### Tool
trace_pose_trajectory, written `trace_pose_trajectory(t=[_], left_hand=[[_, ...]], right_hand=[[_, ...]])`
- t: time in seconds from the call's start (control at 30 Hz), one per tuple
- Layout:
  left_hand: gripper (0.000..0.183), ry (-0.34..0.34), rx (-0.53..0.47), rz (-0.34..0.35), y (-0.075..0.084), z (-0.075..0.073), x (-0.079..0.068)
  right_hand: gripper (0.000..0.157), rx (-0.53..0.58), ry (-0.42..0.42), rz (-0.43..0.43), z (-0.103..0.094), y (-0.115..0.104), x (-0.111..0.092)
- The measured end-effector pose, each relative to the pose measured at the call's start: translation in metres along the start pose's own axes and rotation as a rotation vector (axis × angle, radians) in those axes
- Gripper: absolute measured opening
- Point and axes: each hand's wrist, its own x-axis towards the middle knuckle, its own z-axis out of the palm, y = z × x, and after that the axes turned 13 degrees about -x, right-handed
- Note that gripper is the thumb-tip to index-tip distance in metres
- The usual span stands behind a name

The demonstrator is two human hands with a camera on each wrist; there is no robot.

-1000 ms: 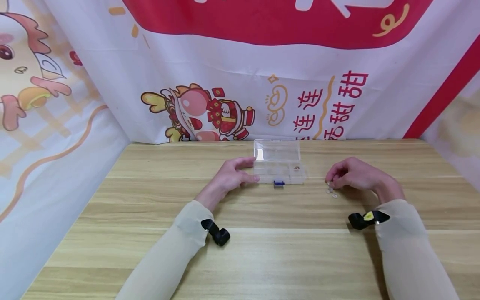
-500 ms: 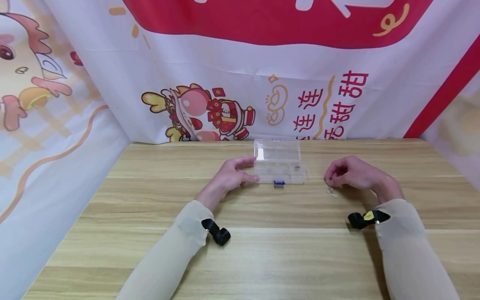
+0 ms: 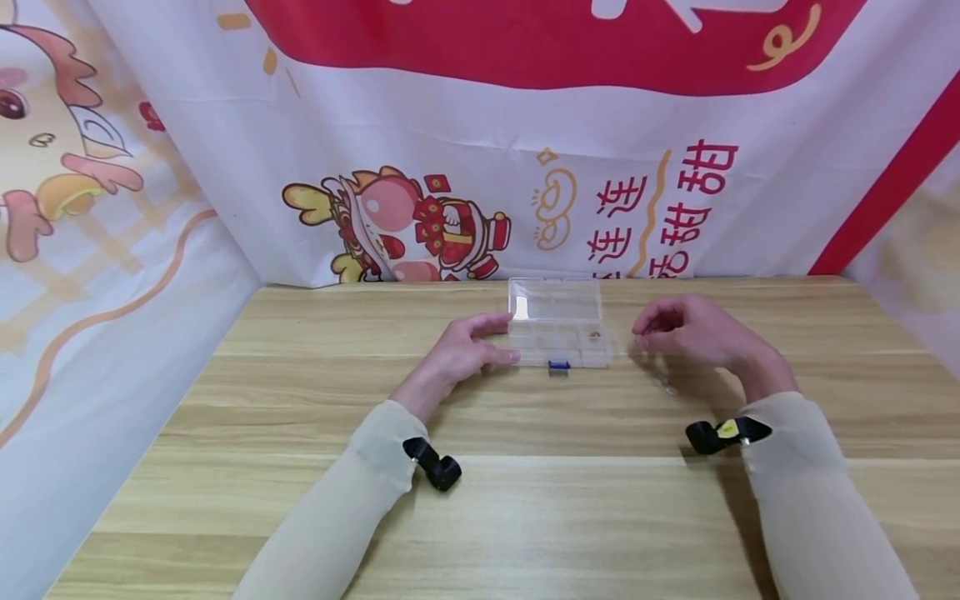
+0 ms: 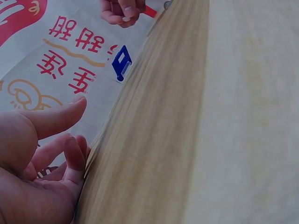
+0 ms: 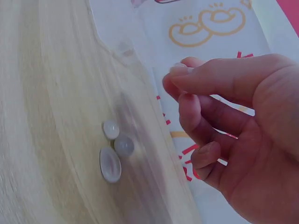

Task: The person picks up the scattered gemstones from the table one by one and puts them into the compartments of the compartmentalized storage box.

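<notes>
A clear plastic compartment box (image 3: 543,336) lies on the table with its lid (image 3: 555,298) raised at the back and a blue latch (image 3: 558,365) at the front. My left hand (image 3: 462,347) holds its left end, thumb at the front corner, index finger farther back. A small brownish item (image 3: 595,335) sits in a right-hand compartment. Right of the box, my right hand (image 3: 693,333) is above the table, pinching a small pale piece (image 5: 179,66) mostly hidden by the fingertips. Below it lie two small round translucent pieces (image 5: 124,145) and a larger oval one (image 5: 110,164), like polished stones.
The wooden table (image 3: 570,517) reaches back to a printed white and red cloth (image 3: 450,125) just behind the raised lid. More cloth hangs at the left and right sides. Both sleeves carry a black wrist camera (image 3: 433,464).
My right hand has lifted from the small pieces and moved left and back toward the box, with one piece between its fingertips. The left hand and the box have stayed put.
</notes>
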Motion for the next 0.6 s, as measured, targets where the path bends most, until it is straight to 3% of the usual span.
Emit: trace_pose_trajectory(t=[0.23, 0.6], left_hand=[[0.066, -0.001, 0.008, 0.0, 0.001, 0.001, -0.001], [0.066, 0.002, 0.021, 0.002, 0.001, 0.0, -0.001]], right_hand=[[0.021, 0.068, 0.062, -0.022, 0.001, -0.01, 0.004], [0.024, 0.057, 0.134, -0.034, 0.004, -0.032, 0.01]])
